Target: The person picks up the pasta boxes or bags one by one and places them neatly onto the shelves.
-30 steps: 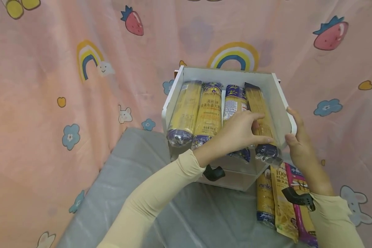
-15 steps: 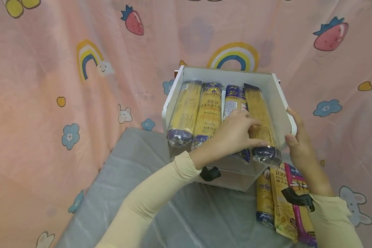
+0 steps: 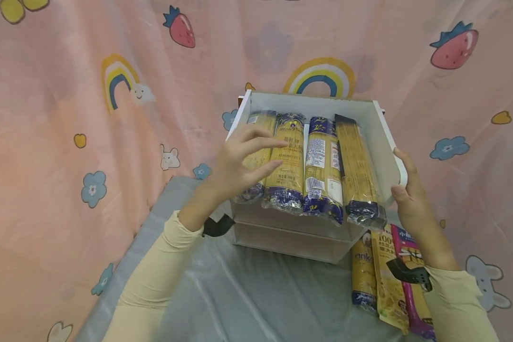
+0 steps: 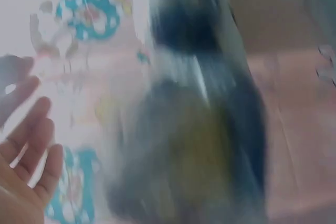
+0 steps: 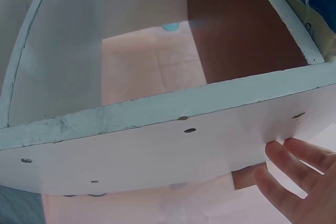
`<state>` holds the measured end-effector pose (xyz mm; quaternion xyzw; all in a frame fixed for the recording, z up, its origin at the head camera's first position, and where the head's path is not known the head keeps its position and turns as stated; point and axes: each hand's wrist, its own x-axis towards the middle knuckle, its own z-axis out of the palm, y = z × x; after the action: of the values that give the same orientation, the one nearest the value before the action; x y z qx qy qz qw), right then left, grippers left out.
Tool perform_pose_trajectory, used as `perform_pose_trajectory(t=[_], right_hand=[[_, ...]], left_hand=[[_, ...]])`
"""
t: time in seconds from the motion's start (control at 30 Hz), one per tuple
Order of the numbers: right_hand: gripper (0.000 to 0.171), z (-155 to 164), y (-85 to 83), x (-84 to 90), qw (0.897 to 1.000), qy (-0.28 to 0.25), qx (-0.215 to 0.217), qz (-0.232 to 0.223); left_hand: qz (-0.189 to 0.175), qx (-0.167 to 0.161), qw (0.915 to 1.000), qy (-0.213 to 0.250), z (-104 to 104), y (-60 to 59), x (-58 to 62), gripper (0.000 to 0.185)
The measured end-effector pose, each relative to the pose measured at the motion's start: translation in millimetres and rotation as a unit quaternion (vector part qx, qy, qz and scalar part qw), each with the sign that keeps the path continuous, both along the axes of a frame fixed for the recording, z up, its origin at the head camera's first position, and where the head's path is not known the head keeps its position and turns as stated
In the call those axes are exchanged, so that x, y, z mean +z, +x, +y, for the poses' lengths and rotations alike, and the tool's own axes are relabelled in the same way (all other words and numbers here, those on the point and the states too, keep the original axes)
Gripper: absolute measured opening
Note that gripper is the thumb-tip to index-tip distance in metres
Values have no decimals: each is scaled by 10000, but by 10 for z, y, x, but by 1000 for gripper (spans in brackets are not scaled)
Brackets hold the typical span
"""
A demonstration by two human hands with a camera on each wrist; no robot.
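A person's left hand [image 3: 235, 164] hovers with fingers spread and loose over the leftmost of four spaghetti packets [image 3: 256, 156] lying side by side in a white shelf box [image 3: 382, 135], gripping nothing. At the box's right wall, the right hand [image 3: 410, 199] grips the rim. More pasta packs [image 3: 389, 280] lie on the grey surface [image 3: 261, 294] below. The right wrist view alone shows fingertips [image 5: 286, 169] pressed to the box's white panel; the left wrist view is motion-blurred.

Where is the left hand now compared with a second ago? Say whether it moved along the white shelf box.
Yes. The left hand moved left across the white shelf box, from the right-hand pasta packet to the leftmost spaghetti packet.
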<state>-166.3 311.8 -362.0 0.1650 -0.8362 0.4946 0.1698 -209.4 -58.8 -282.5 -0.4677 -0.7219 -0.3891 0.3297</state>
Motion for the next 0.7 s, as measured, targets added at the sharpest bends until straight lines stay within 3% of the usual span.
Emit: perform_pose_trajectory(t=[0.07, 0.13, 0.33, 0.5, 0.7], right_hand=[[64, 6, 6, 4, 10000, -47, 22, 31], [65, 11, 5, 4, 9999, -103, 62, 86], [65, 17, 13, 10, 9998, -99, -148, -81], [65, 5, 7, -4, 9999, -86, -91, -80], [66, -8, 20, 17, 10000, -58, -33, -57]], left_hand=[[129, 21, 9998, 158, -186, -73, -38, 28], [2, 38, 9997, 259, -364, -139, -87, 30], [-806, 74, 9955, 500, -761, -297, -292, 48], [-1414, -51, 9884, 558, -895, -390, -463, 61], [-1773, -86, 9833, 412, -927, -442, -607, 88]])
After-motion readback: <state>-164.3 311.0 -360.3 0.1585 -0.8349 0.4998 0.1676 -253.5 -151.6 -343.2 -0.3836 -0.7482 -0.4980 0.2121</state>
